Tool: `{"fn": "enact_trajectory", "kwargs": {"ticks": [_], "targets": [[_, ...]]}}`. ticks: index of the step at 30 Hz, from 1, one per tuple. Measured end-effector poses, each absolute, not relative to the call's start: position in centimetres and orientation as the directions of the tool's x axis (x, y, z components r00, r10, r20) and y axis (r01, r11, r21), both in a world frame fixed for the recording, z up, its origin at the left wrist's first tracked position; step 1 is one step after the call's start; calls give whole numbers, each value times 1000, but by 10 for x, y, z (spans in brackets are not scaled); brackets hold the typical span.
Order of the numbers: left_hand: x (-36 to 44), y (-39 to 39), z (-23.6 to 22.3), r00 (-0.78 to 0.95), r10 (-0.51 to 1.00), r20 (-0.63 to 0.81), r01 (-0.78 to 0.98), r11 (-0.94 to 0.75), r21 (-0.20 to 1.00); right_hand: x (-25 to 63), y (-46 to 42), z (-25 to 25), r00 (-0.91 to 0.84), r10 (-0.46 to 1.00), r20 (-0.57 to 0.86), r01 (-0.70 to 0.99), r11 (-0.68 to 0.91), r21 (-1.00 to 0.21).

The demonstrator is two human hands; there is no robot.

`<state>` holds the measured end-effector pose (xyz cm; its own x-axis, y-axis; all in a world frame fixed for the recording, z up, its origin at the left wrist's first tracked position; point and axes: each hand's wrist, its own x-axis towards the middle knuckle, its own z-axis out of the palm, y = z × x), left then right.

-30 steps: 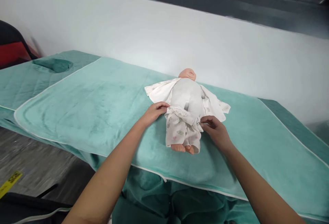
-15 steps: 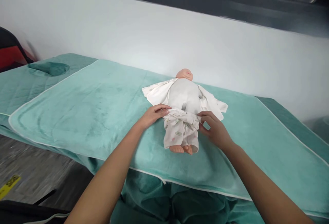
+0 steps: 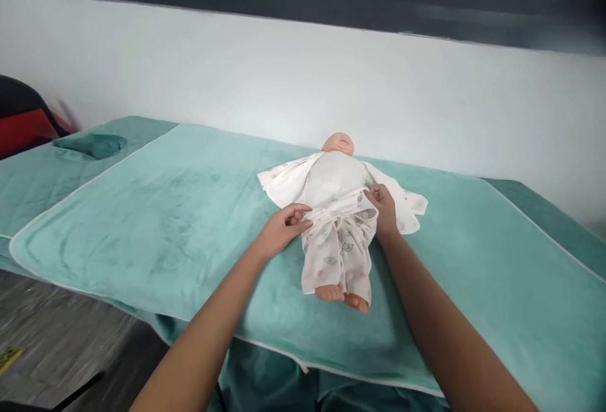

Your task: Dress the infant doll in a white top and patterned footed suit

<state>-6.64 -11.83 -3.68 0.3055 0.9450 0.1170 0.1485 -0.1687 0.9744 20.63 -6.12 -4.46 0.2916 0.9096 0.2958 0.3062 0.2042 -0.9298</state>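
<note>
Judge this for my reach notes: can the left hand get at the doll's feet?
Probably yes: the doll's feet poke out of the printed trousers, and nothing visible blocks the left hand.

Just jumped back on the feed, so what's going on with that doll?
A person is handling the printed trousers on the doll. The right hand grips the waist edge on its side, held higher than the other side. The left hand is at the opposite edge; its grip is unclear. The doll's feet show below the trouser legs, and its white top lies open.
</note>
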Motion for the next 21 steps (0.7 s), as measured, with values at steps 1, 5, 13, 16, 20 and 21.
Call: {"fn": "enact_trajectory", "kwargs": {"ticks": [1,5,13,16,20,21], "targets": [[-66,-119,-38,287,951,118,159,-169,973,206,-60,-48,282,916,286,284,205,-937],[-64,-118,-38,195,975,104,107,-127,986,209,-62,-56,204,956,213,142,186,-972],[-53,-103,-23,220,972,78,134,-110,985,211,-68,-51,205,937,283,145,257,-955],[-42,-100,-10,339,926,165,228,-251,941,212,-69,-52,199,931,307,155,280,-947],[-29,-99,6,446,846,290,368,-469,803,211,-69,-51,146,899,412,217,378,-900],[-27,-99,9,457,835,306,390,-498,775,211,-69,-51,140,886,441,237,402,-884]]}}
